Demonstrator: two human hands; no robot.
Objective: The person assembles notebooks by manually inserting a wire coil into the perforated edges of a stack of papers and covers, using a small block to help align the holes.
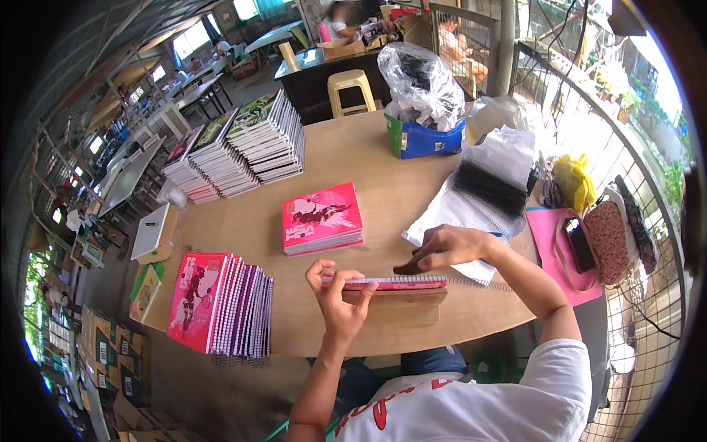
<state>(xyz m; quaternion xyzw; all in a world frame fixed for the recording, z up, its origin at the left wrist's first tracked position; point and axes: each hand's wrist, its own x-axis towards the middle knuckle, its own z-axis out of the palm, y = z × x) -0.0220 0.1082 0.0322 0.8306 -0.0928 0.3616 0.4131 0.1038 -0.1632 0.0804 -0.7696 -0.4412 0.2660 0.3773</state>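
In front of me a pink notebook [398,285] is held on edge with its row of binding holes upward, against a low wooden block [401,298]. My left hand [342,295] grips the notebook's left end between thumb and fingers. Above its right part, my right hand [451,247] is closed on a small dark flat piece [409,268], whose kind I cannot make out. A thin coil of spiral wire [479,283] sticks out past the notebook's right end. Beyond lies a short stack of pink-covered notebooks [324,217].
Spiral-bound pink notebooks [210,306] stand in a row at the left edge; taller notebook stacks [265,140] are at far left. Dark wire coils [490,193] lie on white plastic at right. A blue box [426,138] holds a clear bag. A phone [579,244] and pouch [610,243] lie far right.
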